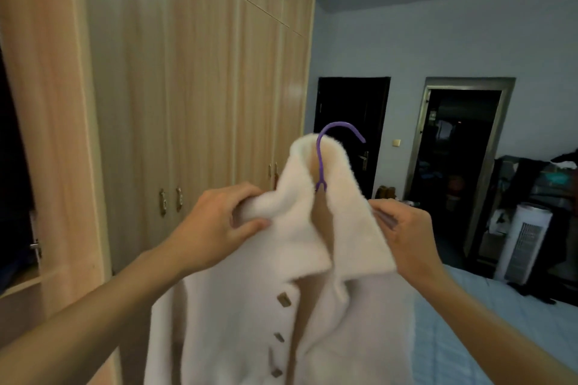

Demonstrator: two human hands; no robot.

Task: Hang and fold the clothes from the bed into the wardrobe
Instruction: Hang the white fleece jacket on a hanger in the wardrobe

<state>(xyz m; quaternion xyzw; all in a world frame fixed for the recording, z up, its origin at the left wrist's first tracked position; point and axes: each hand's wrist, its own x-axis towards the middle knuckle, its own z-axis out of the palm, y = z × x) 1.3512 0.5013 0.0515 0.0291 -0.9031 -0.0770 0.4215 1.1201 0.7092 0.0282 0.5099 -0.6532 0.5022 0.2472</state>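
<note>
You are holding the white fleece coat [281,306] up in the centre of the frame, already on the purple hanger [320,162]. Your left hand [219,222] is pinching the collar's left side, and your right hand [403,234] is closing its grip round the right shoulder edge. The coat is looking soft, bulky and prone to sagging, so taking it by the stiff hanger seems safest. Its long axis is hanging vertically, buttons facing you, hook opening toward the right, with the wardrobe [203,72] on the left.

left hand [215,222] and right hand [409,237], both bare, on long slender bare forearms [93,306]
</note>
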